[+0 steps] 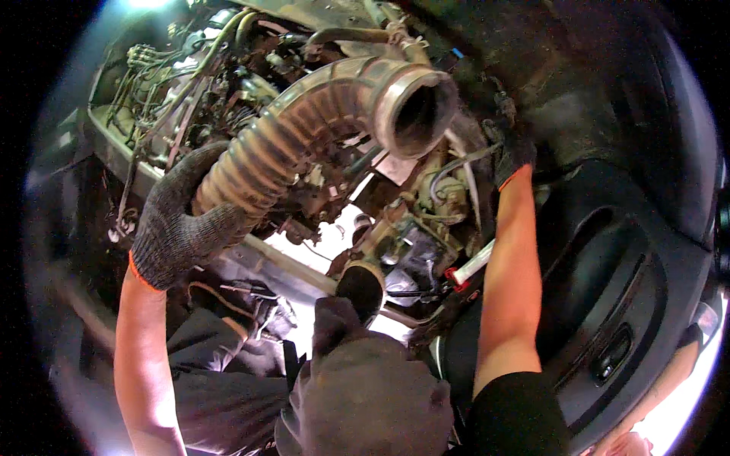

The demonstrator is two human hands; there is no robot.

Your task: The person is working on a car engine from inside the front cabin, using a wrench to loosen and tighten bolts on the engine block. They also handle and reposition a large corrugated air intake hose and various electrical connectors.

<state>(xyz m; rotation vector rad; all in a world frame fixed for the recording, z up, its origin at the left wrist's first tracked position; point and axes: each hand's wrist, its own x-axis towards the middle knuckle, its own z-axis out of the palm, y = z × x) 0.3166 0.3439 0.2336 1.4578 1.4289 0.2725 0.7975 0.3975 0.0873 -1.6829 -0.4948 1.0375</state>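
My left hand (182,216), in a dark grey knit glove with an orange cuff, is closed round the near end of a dirty, ribbed air intake hose (293,125). The hose curves up and right, and its round open mouth faces lower right. My right hand (515,152), gloved alike, reaches to the dark right side beside a thin hose (475,157). Shadow hides its fingers, so what it touches does not show.
Around the ribbed hose lies an engine bay with wiring bundles (144,99) and dirty metal parts (449,194). Below stands a dark round opening (360,290). A black door panel (608,304) is at right. Cap-like grey cloth (372,395) fills the lower middle. Another person's arm (661,387) shows lower right.
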